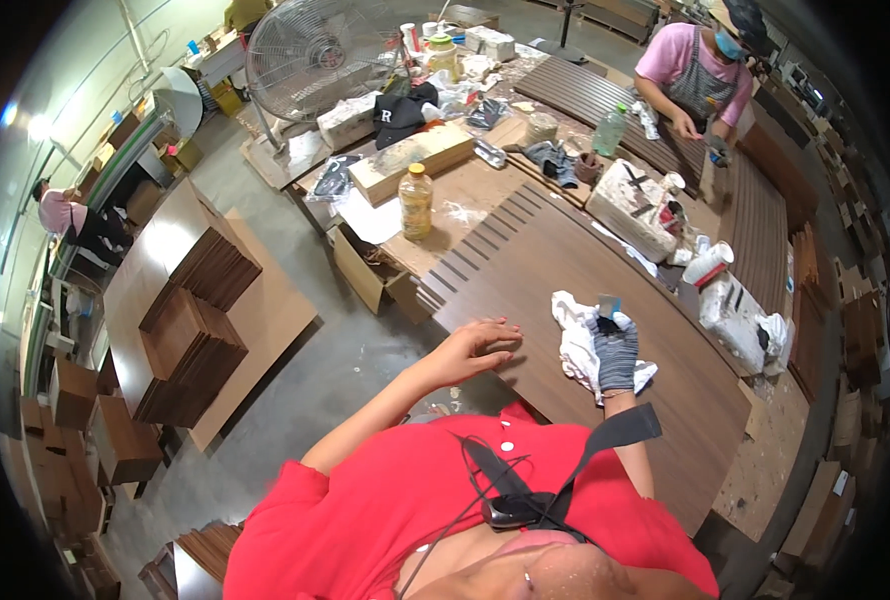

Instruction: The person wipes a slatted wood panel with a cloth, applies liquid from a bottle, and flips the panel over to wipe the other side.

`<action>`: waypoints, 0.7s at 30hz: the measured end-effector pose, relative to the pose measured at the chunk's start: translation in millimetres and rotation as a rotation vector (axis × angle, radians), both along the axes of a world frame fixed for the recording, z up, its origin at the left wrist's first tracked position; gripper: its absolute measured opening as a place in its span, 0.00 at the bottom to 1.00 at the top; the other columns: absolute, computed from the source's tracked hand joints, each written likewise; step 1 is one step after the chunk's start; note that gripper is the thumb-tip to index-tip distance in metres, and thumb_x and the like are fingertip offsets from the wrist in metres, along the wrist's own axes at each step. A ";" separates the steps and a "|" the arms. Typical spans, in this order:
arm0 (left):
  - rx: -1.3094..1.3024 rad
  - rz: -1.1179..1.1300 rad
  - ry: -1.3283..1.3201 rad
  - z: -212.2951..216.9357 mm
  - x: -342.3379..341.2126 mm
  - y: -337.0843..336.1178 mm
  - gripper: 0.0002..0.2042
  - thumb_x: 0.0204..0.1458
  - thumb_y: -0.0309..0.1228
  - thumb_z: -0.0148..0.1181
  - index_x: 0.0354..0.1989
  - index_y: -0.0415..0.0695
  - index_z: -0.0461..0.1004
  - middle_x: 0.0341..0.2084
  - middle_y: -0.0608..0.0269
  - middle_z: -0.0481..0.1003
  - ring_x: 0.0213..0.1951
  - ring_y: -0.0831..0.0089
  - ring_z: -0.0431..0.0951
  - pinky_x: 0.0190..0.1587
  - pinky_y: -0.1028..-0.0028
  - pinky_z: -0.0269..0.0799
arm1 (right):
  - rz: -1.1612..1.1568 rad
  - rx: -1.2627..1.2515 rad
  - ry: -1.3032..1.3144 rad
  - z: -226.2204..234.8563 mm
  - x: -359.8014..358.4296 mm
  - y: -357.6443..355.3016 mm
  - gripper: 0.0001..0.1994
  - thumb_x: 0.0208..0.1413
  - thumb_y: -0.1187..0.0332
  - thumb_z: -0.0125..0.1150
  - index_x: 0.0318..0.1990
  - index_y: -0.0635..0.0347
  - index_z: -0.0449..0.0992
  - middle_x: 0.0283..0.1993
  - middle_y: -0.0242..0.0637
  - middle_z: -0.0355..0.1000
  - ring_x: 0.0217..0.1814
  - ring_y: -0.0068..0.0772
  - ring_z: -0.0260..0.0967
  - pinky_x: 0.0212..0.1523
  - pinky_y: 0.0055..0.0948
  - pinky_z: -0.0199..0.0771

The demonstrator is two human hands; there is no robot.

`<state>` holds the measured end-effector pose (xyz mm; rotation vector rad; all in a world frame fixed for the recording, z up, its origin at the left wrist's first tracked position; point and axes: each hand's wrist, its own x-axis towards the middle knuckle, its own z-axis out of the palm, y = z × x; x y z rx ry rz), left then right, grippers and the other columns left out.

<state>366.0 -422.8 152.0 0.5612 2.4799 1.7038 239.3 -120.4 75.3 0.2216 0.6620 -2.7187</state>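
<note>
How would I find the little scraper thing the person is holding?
Find the big dark wood panel in the middle. At its near edge a gloved right hand rests on a crumpled white rag. The small scraper pokes up from that glove, the only pale blade there.

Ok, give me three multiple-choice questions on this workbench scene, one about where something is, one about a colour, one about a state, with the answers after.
1. Where does the bare left hand rest?
A. on the near edge of the dark wood panel
B. on the plastic bottle
C. on the fan

2. What colour is the rag under the gloved right hand?
A. blue
B. white
C. red

3. How does the amber plastic bottle stand?
A. on its side
B. upside down
C. upright with its cap on

Answers: 1 A, the fingers lie spread flat on the panel's edge. 2 B, the crumpled cloth is white. 3 C, it stands upright on the bench, yellow cap on top.
</note>
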 end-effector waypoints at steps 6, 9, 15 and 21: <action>-0.007 -0.054 0.046 -9.0 -21.9 -26.7 0.22 0.55 0.30 0.61 0.59 0.41 0.70 0.59 0.53 0.69 0.66 0.56 0.61 0.65 0.62 0.59 | -0.002 0.033 -0.013 -11.5 -17.5 -32.4 0.13 0.53 0.68 0.60 0.43 0.66 0.75 0.42 0.44 0.75 0.45 0.42 0.71 0.53 0.37 0.71; -0.027 -0.052 0.119 -8.0 -41.5 -27.3 0.22 0.55 0.31 0.61 0.59 0.40 0.70 0.60 0.51 0.68 0.65 0.54 0.62 0.65 0.61 0.58 | 0.011 0.078 -0.028 -10.2 -21.9 -57.3 0.12 0.52 0.68 0.61 0.42 0.65 0.75 0.42 0.43 0.76 0.45 0.42 0.71 0.51 0.37 0.71; -0.140 -0.130 0.057 -7.4 -61.7 -29.1 0.24 0.54 0.32 0.62 0.60 0.40 0.69 0.61 0.49 0.67 0.65 0.56 0.63 0.66 0.62 0.57 | 0.153 0.046 0.005 -5.3 -37.4 -94.3 0.13 0.54 0.67 0.60 0.45 0.63 0.75 0.45 0.42 0.75 0.49 0.38 0.72 0.53 0.40 0.75; 0.124 -0.069 -0.454 35.8 -73.0 -93.1 0.19 0.59 0.29 0.58 0.58 0.38 0.69 0.52 0.56 0.75 0.55 0.71 0.73 0.56 0.72 0.68 | 0.078 0.026 0.048 -7.3 -77.5 -119.9 0.13 0.54 0.70 0.61 0.45 0.65 0.74 0.44 0.41 0.74 0.48 0.36 0.72 0.54 0.36 0.73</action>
